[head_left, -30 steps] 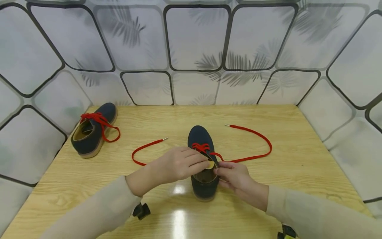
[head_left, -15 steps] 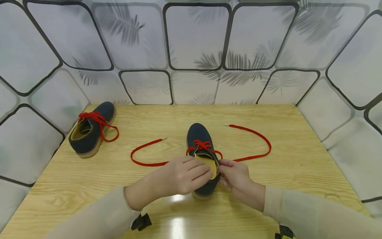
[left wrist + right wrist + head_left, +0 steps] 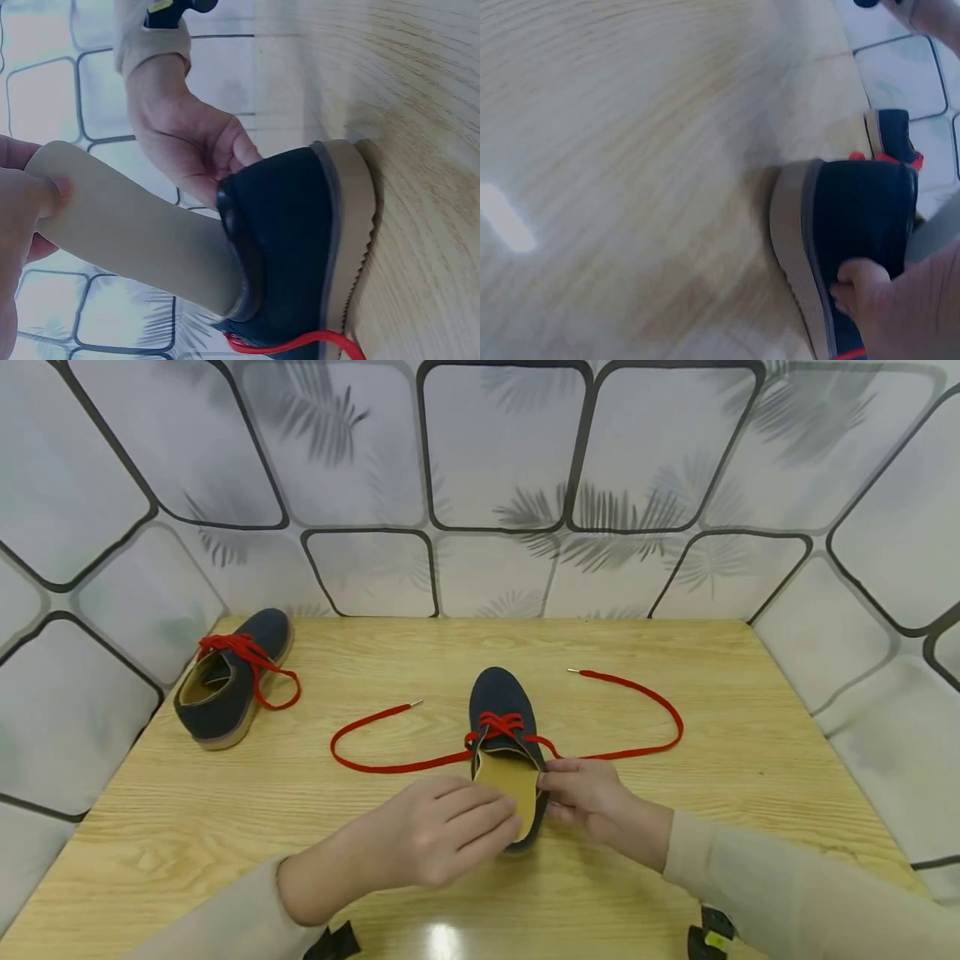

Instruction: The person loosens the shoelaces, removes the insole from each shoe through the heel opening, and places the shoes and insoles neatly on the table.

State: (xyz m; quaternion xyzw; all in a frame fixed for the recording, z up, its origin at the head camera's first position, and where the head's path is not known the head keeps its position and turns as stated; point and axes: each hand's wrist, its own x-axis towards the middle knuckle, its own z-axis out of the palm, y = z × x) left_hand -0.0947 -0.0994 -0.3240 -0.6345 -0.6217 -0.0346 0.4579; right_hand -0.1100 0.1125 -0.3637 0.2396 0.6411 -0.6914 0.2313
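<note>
A navy shoe (image 3: 501, 693) with red laces sits upright on the table, toe pointing away. My left hand (image 3: 442, 831) pinches the heel end of a yellowish insole (image 3: 510, 781), thumb on one face in the left wrist view. That insole (image 3: 142, 225) slants up out of the shoe's opening, its front part hidden inside. At the shoe's right side, my right hand (image 3: 588, 793) grips the edge of the opening between thumb and fingers. In the right wrist view the fingers press against the navy side of the shoe (image 3: 862, 202).
The matching navy shoe (image 3: 258, 685), its red laces looped, stands at the table's back left. Loose lace ends lie curved on the wood: the left lace (image 3: 397, 768) and the right lace (image 3: 637, 752). Patterned fabric walls (image 3: 495, 577) rise at the back and sides.
My left hand has drawn the insole toward me and up, so much more of it shows outside the shoe. The right hand keeps its hold at the shoe's side.
</note>
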